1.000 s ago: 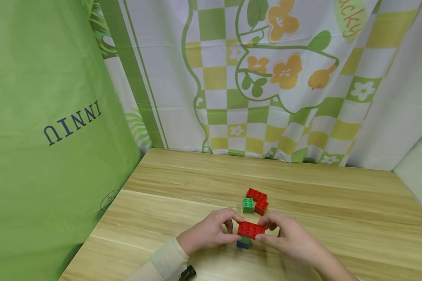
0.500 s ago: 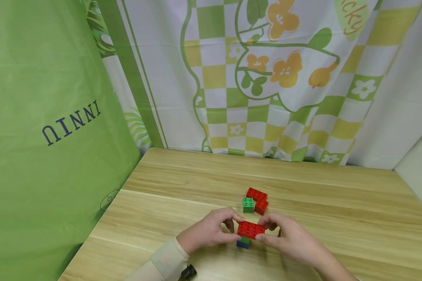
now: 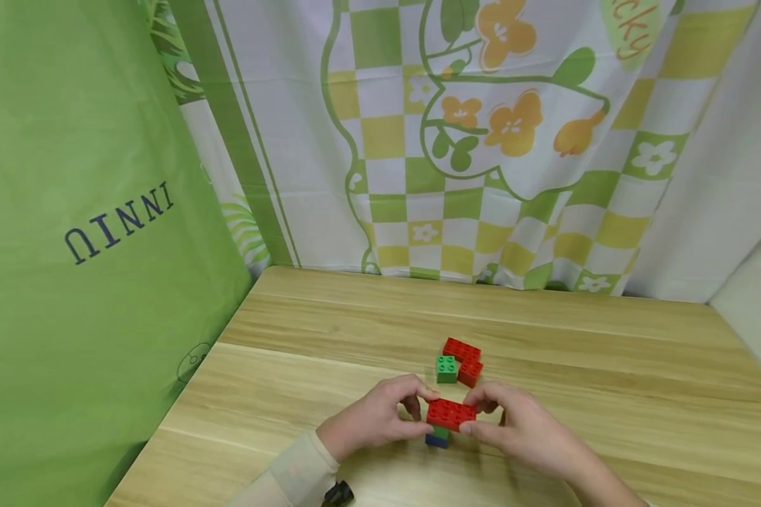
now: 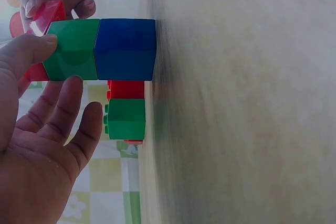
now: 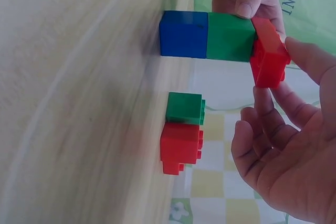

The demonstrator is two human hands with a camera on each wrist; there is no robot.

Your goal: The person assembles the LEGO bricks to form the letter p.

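Observation:
A blue toy brick (image 4: 126,50) stands on the wooden table (image 3: 330,324), and a green toy brick (image 4: 73,51) sits on top of it. Across the top lies a long studded red toy brick (image 3: 452,414), its right end jutting past the green one and slightly tilted in the right wrist view (image 5: 270,53). My left hand (image 3: 380,415) grips the green brick just below the red one, thumb tip on its near face. With thumb and fingertips, my right hand (image 3: 523,429) pinches the jutting end of the red brick.
Just behind the stack, a separate green brick (image 3: 447,369) and two red bricks, one nearer (image 3: 470,372) and one farther (image 3: 461,349), stand close together. A small black object (image 3: 338,494) shows beside the left sleeve. Patterned curtains (image 3: 387,176) hang behind the table, with green fabric (image 3: 101,317) at left.

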